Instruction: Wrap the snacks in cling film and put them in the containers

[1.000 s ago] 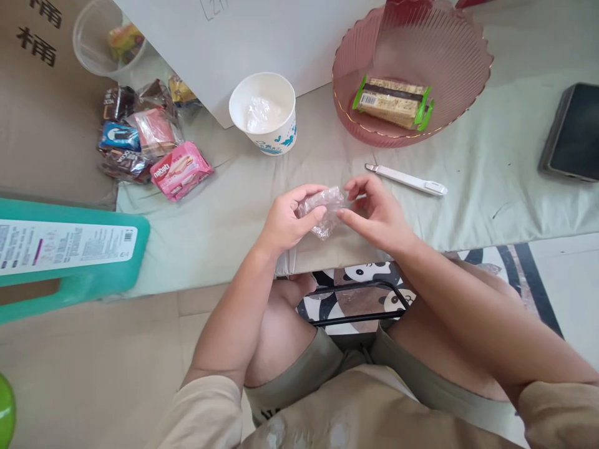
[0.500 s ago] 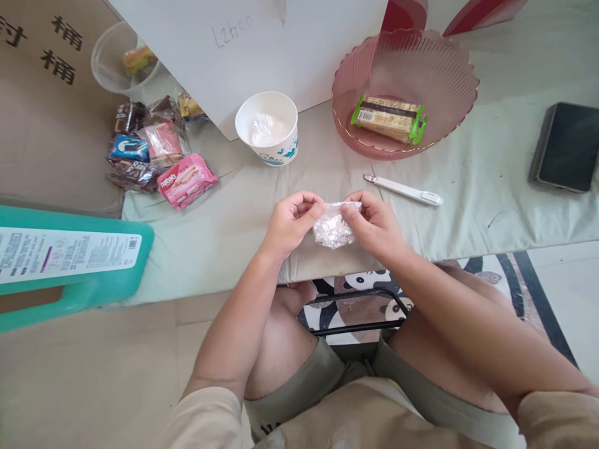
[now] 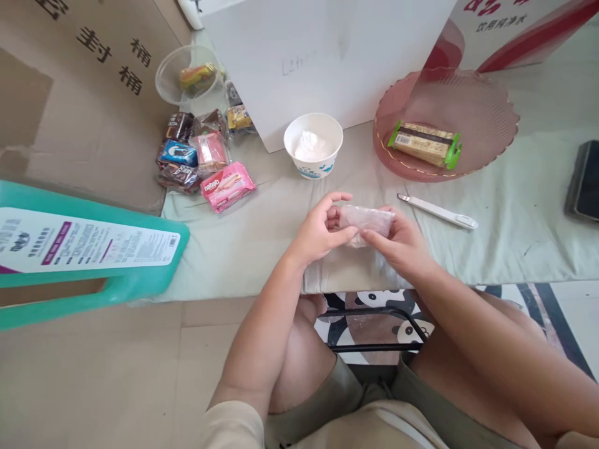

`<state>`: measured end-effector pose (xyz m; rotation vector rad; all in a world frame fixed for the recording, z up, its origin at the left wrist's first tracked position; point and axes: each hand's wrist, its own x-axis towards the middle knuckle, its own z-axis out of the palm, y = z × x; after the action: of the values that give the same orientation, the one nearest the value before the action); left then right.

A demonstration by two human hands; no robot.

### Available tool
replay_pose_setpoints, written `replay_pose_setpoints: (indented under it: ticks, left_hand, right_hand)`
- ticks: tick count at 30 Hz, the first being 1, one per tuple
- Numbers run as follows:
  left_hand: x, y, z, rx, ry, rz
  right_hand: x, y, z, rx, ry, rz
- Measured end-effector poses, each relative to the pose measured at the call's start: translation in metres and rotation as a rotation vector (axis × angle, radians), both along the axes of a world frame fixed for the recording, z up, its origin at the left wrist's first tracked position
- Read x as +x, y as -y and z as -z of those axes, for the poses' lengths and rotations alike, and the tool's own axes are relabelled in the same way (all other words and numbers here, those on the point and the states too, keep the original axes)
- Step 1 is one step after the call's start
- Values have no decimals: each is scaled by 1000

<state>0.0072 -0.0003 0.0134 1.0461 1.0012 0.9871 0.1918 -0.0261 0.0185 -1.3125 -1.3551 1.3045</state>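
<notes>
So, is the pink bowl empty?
No, the pink bowl holds one wrapped bar with green ends.

Two hands, the left hand (image 3: 322, 231) and the right hand (image 3: 402, 240), are seen on one clear wrapper (image 3: 365, 219), just in front of one white paper cup (image 3: 313, 144). To the right of the cup, one pink ribbed bowl (image 3: 486, 112) is counted, with one green-ended wafer pack (image 3: 425, 143) in it, and one white pen-like tool (image 3: 437, 211). To the cup's left, about seven small snack packets (image 3: 206, 162) are heaped, one clear plastic cup (image 3: 187, 75) beyond them. One dark tablet (image 3: 584, 181) lies far right.
</notes>
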Motion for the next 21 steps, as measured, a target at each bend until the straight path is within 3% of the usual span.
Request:
replay_pose_setpoints:
  ticks: [5,7,9,11,15,18,20,21]
  left_hand:
    - [-14,-16,-1,27,-22,-440]
    - [-17,-20,-3,4,3,-495]
    - [-19,-22,-4,0,17,-503]
    - [-20,-22,-6,10,25,-497]
    - [-23,-20,-9,8,20,-504]
    - [-27,-20,-9,2,7,-511]
    - [-33,-20,-7,9,4,-530]
    - [-38,-21,-5,20,-4,-549]
  right_hand:
    - [-5,-51,-50,391,353,131]
    - [-21,-88,-66,497,438,69]
    - [-43,-130,-70,520,543,-49]
    - [-67,-172,-61,493,678,-151]
    - [-94,-244,-24,376,925,-485]
    - [-92,-282,-7,208,939,-821]
    - [-88,-298,-2,134,880,-913]
    - [-87,-303,0,109,865,-894]
